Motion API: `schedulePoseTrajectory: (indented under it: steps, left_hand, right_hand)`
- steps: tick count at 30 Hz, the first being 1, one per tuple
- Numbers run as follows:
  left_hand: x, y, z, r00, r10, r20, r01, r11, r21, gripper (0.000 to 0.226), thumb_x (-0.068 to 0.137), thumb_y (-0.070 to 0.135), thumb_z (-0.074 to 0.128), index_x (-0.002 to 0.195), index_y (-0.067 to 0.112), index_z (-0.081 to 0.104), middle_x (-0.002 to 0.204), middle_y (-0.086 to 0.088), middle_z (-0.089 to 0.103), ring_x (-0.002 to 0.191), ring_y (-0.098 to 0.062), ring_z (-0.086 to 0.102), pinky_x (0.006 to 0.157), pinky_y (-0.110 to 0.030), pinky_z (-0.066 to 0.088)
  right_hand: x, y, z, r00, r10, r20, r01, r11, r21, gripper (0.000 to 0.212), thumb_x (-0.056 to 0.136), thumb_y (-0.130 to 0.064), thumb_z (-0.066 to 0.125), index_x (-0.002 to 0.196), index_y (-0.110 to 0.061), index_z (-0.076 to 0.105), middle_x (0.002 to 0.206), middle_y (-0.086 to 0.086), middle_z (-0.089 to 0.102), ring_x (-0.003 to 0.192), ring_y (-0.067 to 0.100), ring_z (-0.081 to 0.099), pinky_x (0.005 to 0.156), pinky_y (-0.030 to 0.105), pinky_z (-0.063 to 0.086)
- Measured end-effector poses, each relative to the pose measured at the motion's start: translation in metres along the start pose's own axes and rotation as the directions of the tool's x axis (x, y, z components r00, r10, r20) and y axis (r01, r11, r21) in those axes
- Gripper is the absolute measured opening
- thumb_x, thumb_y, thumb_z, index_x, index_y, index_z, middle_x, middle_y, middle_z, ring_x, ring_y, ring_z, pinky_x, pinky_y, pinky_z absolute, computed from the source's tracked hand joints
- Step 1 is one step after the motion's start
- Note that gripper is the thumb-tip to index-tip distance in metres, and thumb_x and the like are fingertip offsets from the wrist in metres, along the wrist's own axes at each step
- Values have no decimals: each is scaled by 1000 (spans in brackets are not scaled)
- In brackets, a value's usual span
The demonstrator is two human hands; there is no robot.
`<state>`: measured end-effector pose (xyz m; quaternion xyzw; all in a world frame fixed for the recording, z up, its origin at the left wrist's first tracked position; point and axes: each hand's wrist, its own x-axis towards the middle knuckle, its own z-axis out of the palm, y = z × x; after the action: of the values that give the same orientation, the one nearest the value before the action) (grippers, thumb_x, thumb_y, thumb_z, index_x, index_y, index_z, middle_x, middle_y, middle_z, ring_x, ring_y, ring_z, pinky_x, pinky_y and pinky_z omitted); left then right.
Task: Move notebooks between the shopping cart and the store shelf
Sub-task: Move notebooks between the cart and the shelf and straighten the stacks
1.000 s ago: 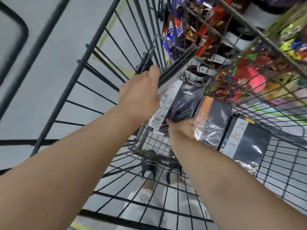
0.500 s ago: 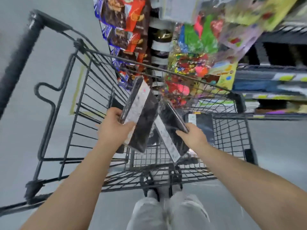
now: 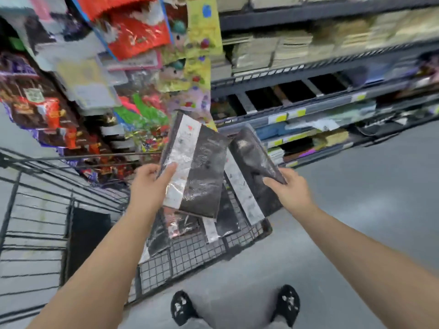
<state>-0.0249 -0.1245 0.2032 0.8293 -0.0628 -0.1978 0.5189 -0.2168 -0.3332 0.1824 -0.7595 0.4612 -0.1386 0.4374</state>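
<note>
My left hand (image 3: 149, 186) grips a black shrink-wrapped notebook with a white band (image 3: 199, 167), held up above the cart. My right hand (image 3: 288, 188) grips a second black notebook with a white band (image 3: 251, 172), tilted beside the first. Both are lifted over the black wire shopping cart (image 3: 190, 255), where more wrapped black notebooks (image 3: 213, 226) lie in its basket. The store shelf (image 3: 308, 108) with dark notebooks and price tags stands ahead to the right, beyond both hands.
Hanging snack and toy packets (image 3: 133, 74) crowd the rack on the left behind the cart. Upper shelves hold stacks of pale books (image 3: 268, 53). Grey floor (image 3: 356, 210) stretches to the right. My dark shoes (image 3: 181, 307) stand at the cart's near end.
Both hands have lifted their notebooks up out of the cart. My view has swung up and right, bringing the store shelf into sight.
</note>
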Motion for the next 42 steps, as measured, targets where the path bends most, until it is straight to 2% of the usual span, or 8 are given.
schedulePoseTrajectory:
  steps: [2, 5, 14, 21, 27, 32, 36, 42]
  left_hand:
    - [-13, 17, 36, 1000, 21, -10, -20, 1000, 11, 24, 86, 40, 66, 73, 24, 53, 76, 4, 56, 69, -12, 51, 63, -31, 38]
    - [-30, 27, 87, 1000, 12, -26, -12, 1000, -27, 23, 84, 38, 69, 80, 18, 58, 76, 3, 58, 68, -12, 52, 61, -27, 39]
    - [-63, 59, 224, 979, -169, -112, 147, 972, -182, 31, 87, 39, 64, 72, 18, 48, 89, -2, 56, 91, -21, 52, 86, -35, 41]
    - [-32, 74, 260, 970, -140, -198, 122, 988, -99, 37, 83, 37, 68, 66, 17, 43, 69, 1, 49, 64, -15, 46, 58, -26, 34]
    - [30, 84, 282, 975, -120, -189, 139, 986, 88, 35, 79, 44, 71, 75, 18, 48, 71, 4, 51, 72, -20, 49, 67, -30, 36]
    - [69, 85, 294, 967, -156, -204, 207, 943, 261, 39, 77, 51, 69, 88, 18, 52, 73, 0, 57, 73, -23, 56, 66, -32, 40]
    - [87, 82, 306, 953, -174, -248, 241, 931, 273, 32, 79, 50, 68, 80, 23, 50, 72, 5, 55, 65, -9, 51, 60, -31, 37]
    - [108, 63, 330, 925, -231, -302, 285, 947, 148, 33, 74, 50, 73, 75, 24, 51, 72, 4, 59, 69, -17, 57, 67, -33, 44]
  right_hand:
    - [14, 18, -33, 1000, 3, -18, -3, 1000, 11, 18, 85, -24, 68, 98, -13, 66, 80, -3, 57, 80, 18, 54, 64, 24, 33]
    - [42, 49, -76, 999, 19, -28, -18, 999, 35, 16, 84, -27, 69, 83, -13, 61, 69, 0, 57, 71, 23, 57, 66, 30, 40]
    - [122, 106, -173, 1000, -3, 9, 2, 998, 63, 23, 82, -29, 70, 70, -18, 54, 57, -9, 44, 55, 8, 43, 50, 23, 30]
    - [197, 116, -182, 995, -21, 96, 22, 1000, -3, 25, 83, -36, 67, 69, -19, 54, 61, -5, 52, 60, 15, 51, 52, 29, 35]
    - [264, 102, -166, 989, 14, 150, -29, 995, 97, 37, 84, -29, 69, 59, -21, 43, 56, -7, 43, 54, 12, 43, 48, 22, 33]
    - [327, 103, -146, 963, 114, 246, -168, 963, 212, 25, 80, -36, 72, 83, -17, 56, 92, -2, 63, 90, 20, 60, 92, 35, 47]
    - [367, 119, -115, 911, 201, 361, -324, 890, 322, 90, 49, -60, 79, 126, -18, 56, 123, -2, 63, 115, 25, 59, 101, 47, 44]
    - [402, 105, -66, 842, 197, 501, -439, 790, 428, 33, 81, -33, 72, 111, -22, 64, 116, -4, 69, 110, 17, 62, 107, 46, 39]
